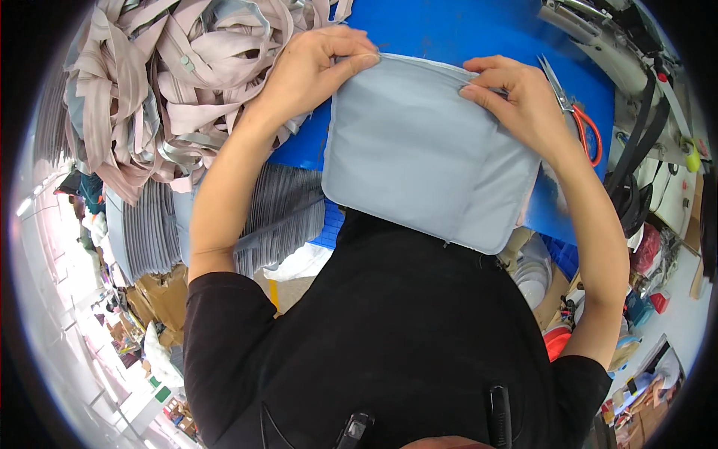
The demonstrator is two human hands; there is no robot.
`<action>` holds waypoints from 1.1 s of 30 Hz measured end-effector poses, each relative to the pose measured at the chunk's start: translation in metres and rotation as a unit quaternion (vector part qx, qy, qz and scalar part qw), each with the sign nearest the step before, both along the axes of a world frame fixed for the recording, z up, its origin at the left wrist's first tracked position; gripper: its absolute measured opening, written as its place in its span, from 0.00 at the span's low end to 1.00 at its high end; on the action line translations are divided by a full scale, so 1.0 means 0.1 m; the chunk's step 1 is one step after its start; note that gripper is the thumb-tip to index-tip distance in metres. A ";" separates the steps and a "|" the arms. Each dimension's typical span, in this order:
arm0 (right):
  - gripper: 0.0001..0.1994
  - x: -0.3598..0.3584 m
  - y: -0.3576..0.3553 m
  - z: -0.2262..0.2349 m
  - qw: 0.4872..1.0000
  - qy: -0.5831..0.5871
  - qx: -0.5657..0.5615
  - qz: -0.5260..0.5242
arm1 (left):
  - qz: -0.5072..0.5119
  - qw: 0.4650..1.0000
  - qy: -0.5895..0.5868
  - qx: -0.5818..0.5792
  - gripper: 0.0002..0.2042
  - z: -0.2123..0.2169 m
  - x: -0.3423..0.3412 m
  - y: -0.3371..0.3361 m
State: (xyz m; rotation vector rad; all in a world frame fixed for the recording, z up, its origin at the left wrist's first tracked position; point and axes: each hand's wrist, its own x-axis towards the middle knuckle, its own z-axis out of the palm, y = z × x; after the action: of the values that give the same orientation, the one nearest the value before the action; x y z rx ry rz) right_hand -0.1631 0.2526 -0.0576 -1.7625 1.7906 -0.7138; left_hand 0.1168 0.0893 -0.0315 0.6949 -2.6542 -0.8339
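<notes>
A flat light-grey fabric pouch panel with rounded corners lies on the blue table top, its near edge hanging over my black shirt. My left hand pinches the panel's far left edge between thumb and fingers. My right hand grips the far right edge, fingers curled over the top of the fabric. Both hands hold the same edge, roughly a panel's width apart.
A heap of pale pink-grey zipper strips fills the table's left. A stack of grey fabric pieces sits below it. Orange-handled thread snips lie right of my right hand. A sewing machine stands at the far right.
</notes>
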 end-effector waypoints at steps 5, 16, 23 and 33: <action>0.10 0.04 -0.01 -0.34 0.971 0.152 -0.181 0.035 | -0.031 0.992 -0.032 -0.121 0.11 -0.33 0.00 -0.12; 0.10 -0.03 0.36 0.26 0.984 0.055 -0.167 0.019 | -0.066 0.964 0.097 -0.239 0.08 0.32 -0.06 0.22; 0.07 -0.01 0.75 0.54 0.969 0.066 -0.236 0.020 | -0.138 0.948 0.137 -0.253 0.07 0.74 -0.05 0.58; 0.16 -0.01 0.80 0.58 0.976 0.037 -0.213 -0.006 | -0.098 0.972 0.142 -0.158 0.06 0.78 -0.01 0.65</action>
State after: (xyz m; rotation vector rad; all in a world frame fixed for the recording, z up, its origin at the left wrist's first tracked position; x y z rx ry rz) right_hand -0.1639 0.3328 0.0007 -2.0714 1.7934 -1.1176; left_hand 0.1160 0.1542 0.0463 0.2181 -2.5333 -0.4913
